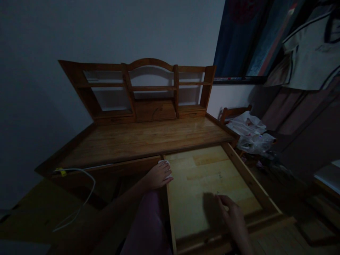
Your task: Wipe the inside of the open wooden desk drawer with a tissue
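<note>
A wooden desk (138, 136) with a shelf hutch (143, 88) stands against the wall. Its wide right drawer (212, 177) is pulled out and its pale bottom is bare. My left hand (158, 175) rests on the drawer's far left corner, pressing a small white cloth (165, 163) against the wood. My right hand (231, 214) lies inside the drawer near its front edge, fingers on the drawer bottom; whether it holds anything is too dark to tell.
A white cable (79, 191) with a yellow tag hangs off the desk's left front. A wooden chair (233, 112) at the right carries white plastic bags (252, 132). Clothes (310, 53) hang at the upper right beside a dark curtain.
</note>
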`<state>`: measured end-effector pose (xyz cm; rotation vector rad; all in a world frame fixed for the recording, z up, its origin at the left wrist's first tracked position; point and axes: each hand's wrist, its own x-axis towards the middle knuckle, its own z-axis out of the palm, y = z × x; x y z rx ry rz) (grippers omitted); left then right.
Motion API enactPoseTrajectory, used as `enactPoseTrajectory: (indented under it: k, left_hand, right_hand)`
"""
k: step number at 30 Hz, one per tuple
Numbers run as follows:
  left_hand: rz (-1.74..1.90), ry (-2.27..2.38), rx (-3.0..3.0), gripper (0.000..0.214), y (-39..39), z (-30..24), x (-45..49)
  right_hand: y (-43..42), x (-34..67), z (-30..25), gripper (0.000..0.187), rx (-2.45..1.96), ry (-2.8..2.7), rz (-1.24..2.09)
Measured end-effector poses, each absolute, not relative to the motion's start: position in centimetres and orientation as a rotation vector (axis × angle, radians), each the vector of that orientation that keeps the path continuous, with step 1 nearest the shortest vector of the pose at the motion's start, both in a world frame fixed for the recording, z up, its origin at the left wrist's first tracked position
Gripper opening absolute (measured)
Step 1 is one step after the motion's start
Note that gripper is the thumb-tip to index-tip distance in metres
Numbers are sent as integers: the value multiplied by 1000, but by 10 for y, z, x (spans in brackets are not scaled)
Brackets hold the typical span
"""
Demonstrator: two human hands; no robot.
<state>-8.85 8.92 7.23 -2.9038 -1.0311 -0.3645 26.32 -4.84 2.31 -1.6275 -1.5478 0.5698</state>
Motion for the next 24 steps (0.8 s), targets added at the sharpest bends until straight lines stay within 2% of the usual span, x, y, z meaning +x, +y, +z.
enactPoseTrajectory:
  k: [5, 10, 13, 18, 24]
  left_hand:
    - [-334, -1081, -2882, 39, 99, 69, -84]
    - [-188, -928, -2694, 59, 105, 59, -75]
    - [-100, -868, -2630, 62, 108, 56, -70]
    - [8, -843, -2667, 55, 104, 58, -68]
    - [293, -1073, -2745, 34, 96, 68, -47]
  right_hand:
    - [-48, 266, 17, 49, -1655, -1509, 653]
    - [-48, 270, 9, 50, -1652, -1493, 749]
    - [-49, 271, 10, 50, -1663, -1473, 766]
    - [-50, 269, 16, 51, -1672, -1438, 775]
    - [-50, 267, 19, 50, -1673, -1437, 777]
